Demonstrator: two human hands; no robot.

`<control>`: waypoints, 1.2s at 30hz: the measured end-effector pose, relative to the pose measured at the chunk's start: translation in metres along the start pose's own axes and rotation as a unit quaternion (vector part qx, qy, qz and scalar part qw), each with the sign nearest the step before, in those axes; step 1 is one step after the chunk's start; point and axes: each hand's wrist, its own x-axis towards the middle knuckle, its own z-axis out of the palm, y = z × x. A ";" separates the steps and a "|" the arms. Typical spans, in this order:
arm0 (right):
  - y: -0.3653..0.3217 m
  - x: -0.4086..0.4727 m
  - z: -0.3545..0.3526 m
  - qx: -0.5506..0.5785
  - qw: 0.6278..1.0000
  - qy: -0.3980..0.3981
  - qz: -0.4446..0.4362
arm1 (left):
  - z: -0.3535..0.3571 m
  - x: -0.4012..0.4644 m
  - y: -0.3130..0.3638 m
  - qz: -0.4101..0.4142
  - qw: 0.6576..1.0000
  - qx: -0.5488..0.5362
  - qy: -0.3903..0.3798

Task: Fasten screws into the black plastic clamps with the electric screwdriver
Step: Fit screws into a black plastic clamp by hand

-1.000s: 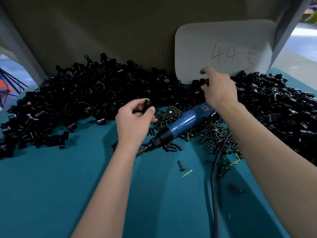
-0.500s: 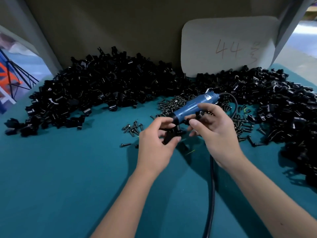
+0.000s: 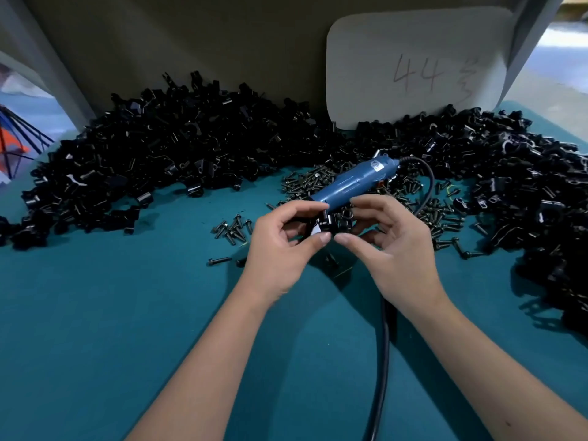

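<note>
Both hands meet at frame centre, above the teal table (image 3: 95, 329). Left hand (image 3: 280, 246) pinches a black clamp (image 3: 326, 222) btwn thumb and curled forefinger. Right hand (image 3: 391, 246) has fingers curled round a second black piece (image 3: 345, 218), thumb tip nearly touching left thumb. The two pieces sit side by side, touching or close to it; can't tell if joined.

Electric screwdriver (image 3: 350, 183), blue body, lies on the table just behind the hands, tilted, nose toward lower left, tail toward upper right. Neither hand holds it. Its black cord (image 3: 383, 361) loops right from the tail, passes under right wrist, runs down to the bottom edge.

Loose screws (image 3: 302, 183) spread under and round the driver; small cluster (image 3: 232, 229) just left of left hand; one lone screw (image 3: 219, 261) further lower left.

Clamp pile (image 3: 159, 160) fills the upper-left to centre band, up against the grey back wall (image 3: 191, 43). Second pile (image 3: 525, 186) runs down the right edge. White card (image 3: 413, 68) marked "44" leans on the wall, upper right, bottom edge in the clamps.

Open room: broad teal surface across lower left and lower centre, btwn the forearms and left of them. Right side tight, pile near right forearm. Table's left edge shows at far left, w/ floor beyond.
</note>
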 end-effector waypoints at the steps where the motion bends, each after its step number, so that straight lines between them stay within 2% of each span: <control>1: 0.000 0.000 -0.001 -0.012 1.000 0.005 -0.005 | 0.000 0.001 0.000 -0.002 1.000 -0.003 -0.008; 4: -0.002 0.001 -0.001 -0.041 0.999 0.000 -0.027 | 0.001 0.001 -0.002 -0.012 1.000 -0.012 -0.021; 11: 0.001 0.003 0.000 -0.006 0.999 -0.024 -0.032 | -0.002 0.002 0.001 -0.066 0.990 -0.118 -0.049; 17: 0.003 0.003 0.002 -0.047 0.994 -0.064 -0.069 | -0.001 0.003 0.002 -0.080 0.988 -0.133 -0.007; 24: 0.001 0.001 0.002 0.040 0.998 -0.050 -0.011 | -0.001 0.003 -0.001 -0.074 0.986 -0.151 -0.018; 31: -0.002 0.001 0.003 0.036 0.999 -0.040 0.007 | -0.001 0.003 -0.003 -0.079 0.986 -0.145 -0.015; 36: -0.004 0.000 0.002 0.017 0.999 -0.040 -0.013 | -0.003 0.004 -0.001 -0.098 0.984 -0.150 -0.009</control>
